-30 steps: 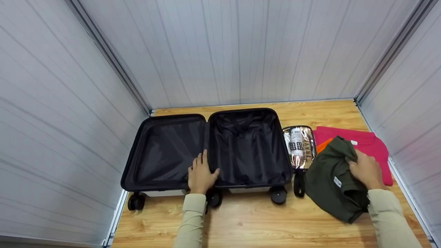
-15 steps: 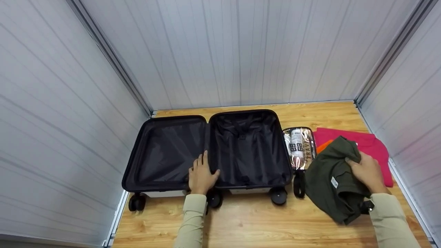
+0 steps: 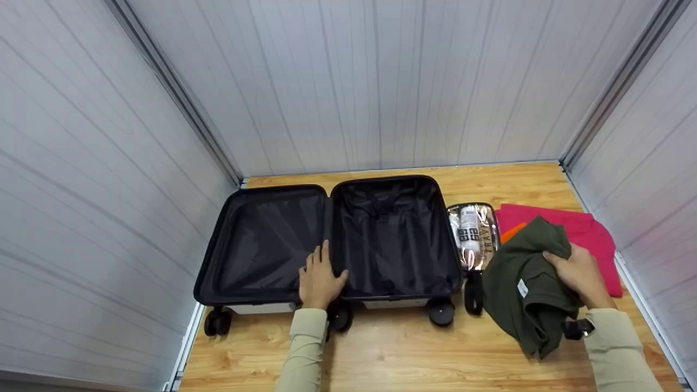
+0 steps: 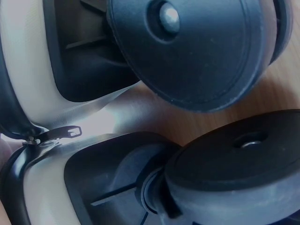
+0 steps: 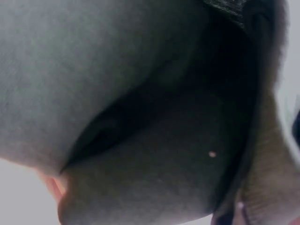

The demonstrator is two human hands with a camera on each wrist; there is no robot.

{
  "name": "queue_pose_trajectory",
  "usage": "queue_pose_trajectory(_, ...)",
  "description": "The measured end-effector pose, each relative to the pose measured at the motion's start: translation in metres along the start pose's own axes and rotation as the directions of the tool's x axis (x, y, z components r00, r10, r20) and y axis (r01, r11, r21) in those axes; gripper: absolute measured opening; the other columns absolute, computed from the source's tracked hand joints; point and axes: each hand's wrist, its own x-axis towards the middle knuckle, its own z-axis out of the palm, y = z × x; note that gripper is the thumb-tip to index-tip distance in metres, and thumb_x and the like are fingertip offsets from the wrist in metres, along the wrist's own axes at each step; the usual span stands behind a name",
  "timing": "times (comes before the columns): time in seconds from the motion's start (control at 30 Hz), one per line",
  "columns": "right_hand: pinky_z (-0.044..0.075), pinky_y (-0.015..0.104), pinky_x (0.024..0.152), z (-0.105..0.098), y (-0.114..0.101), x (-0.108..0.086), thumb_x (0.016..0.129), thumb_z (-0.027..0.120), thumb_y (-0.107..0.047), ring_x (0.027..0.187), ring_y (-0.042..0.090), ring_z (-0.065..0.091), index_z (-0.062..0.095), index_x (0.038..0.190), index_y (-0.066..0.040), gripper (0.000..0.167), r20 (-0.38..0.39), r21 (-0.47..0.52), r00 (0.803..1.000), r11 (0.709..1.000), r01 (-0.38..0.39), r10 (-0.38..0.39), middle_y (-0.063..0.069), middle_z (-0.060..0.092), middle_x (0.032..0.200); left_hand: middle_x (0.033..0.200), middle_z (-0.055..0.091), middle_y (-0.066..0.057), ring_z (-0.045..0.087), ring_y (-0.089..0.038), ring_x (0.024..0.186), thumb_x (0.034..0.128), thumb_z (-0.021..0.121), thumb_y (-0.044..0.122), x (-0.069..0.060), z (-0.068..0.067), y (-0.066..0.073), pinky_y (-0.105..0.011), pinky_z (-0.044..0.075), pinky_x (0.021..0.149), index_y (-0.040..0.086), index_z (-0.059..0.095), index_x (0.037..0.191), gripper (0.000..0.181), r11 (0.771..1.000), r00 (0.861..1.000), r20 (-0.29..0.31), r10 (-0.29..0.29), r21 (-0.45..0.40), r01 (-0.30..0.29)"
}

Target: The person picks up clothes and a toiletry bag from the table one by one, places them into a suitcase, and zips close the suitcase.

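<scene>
An unfolded suitcase [image 3: 329,218] with black lining lies across the wooden floor in the head view. My left hand [image 3: 318,280] rests on its near edge at the centre seam, fingers straight. Two of its black wheels [image 4: 197,51] loom large in the left wrist view, beside a zipper pull [image 4: 65,133]. At the right, my right hand [image 3: 581,272] grips a bunched dark green garment [image 3: 514,277] with a small white label [image 3: 523,288]. Green cloth [image 5: 61,84] fills most of the right wrist view, hiding the fingers there.
Touching or close to the suitcase's right side is a clear travel pouch [image 3: 487,239] with a white bottle [image 3: 469,223] inside. Pink folded cloth [image 3: 555,212] and an orange piece [image 3: 512,232] lie behind the green garment. Pale panel walls [image 3: 381,81] enclose the floor.
My right hand has shifted slightly left and down with the green garment, whose lower folds and label have swung left. My left hand stays in place on the suitcase.
</scene>
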Motion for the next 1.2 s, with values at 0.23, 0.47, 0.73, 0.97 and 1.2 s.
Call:
queue_pose_trajectory(0.23,0.046,0.059,0.096,0.002,-0.005,-0.001,0.102,0.057,-0.034,0.119,0.054,0.055,0.053,0.135,0.015,0.059,0.016,0.042,1.000,0.999,-0.024,0.023,0.042,0.055,0.134,0.159,0.043,-0.016,0.043,-0.037,0.144,0.0903,0.074,0.046,0.000,0.001,0.000,-0.062,0.041,0.108,0.017,0.029,0.163,0.090,1.000,1.000,-0.009,0.004,0.013,-0.004)
queue_pose_trajectory(0.47,0.046,0.057,0.097,0.003,-0.013,-0.002,0.102,0.056,-0.034,0.121,0.051,0.054,0.049,0.138,0.016,0.062,0.043,0.073,0.998,0.996,-0.051,0.048,0.042,0.052,0.137,0.159,0.043,-0.015,0.043,-0.036,0.144,0.0905,0.073,0.048,0.000,0.004,0.000,-0.062,0.041,0.108,0.017,0.028,0.163,0.091,0.999,1.000,-0.003,0.009,0.031,-0.009)
queue_pose_trajectory(0.73,0.048,0.047,0.092,0.002,-0.020,-0.005,0.102,0.056,-0.037,0.120,0.048,0.055,0.047,0.141,0.016,0.066,0.075,0.094,0.994,0.992,-0.083,0.076,0.041,0.052,0.138,0.160,0.042,-0.016,0.043,-0.036,0.144,0.0908,0.073,0.047,-0.001,0.003,0.001,-0.062,0.041,0.108,0.017,0.027,0.163,0.091,1.000,1.000,0.000,0.008,0.024,-0.008)
queue_pose_trajectory(0.97,0.046,0.031,0.084,0.001,-0.027,-0.007,0.103,0.055,-0.040,0.117,0.041,0.057,0.045,0.143,0.016,0.070,0.114,0.114,0.991,0.990,-0.088,0.075,0.038,0.052,0.138,0.160,0.042,-0.016,0.043,-0.037,0.144,0.0907,0.073,0.047,-0.001,0.001,0.001,-0.062,0.041,0.108,0.016,0.027,0.163,0.091,1.000,1.000,0.007,0.003,0.008,-0.004)
queue_pose_trajectory(1.2,0.047,0.023,0.078,0.000,-0.036,-0.009,0.103,0.056,-0.040,0.107,0.028,0.060,0.048,0.142,0.015,0.068,0.108,0.114,0.991,0.989,-0.089,0.077,0.035,0.055,0.137,0.159,0.044,-0.016,0.044,-0.036,0.144,0.0895,0.074,0.046,0.000,0.001,0.000,-0.062,0.041,0.108,0.017,0.029,0.163,0.091,1.000,1.000,0.001,-0.004,0.012,0.004)
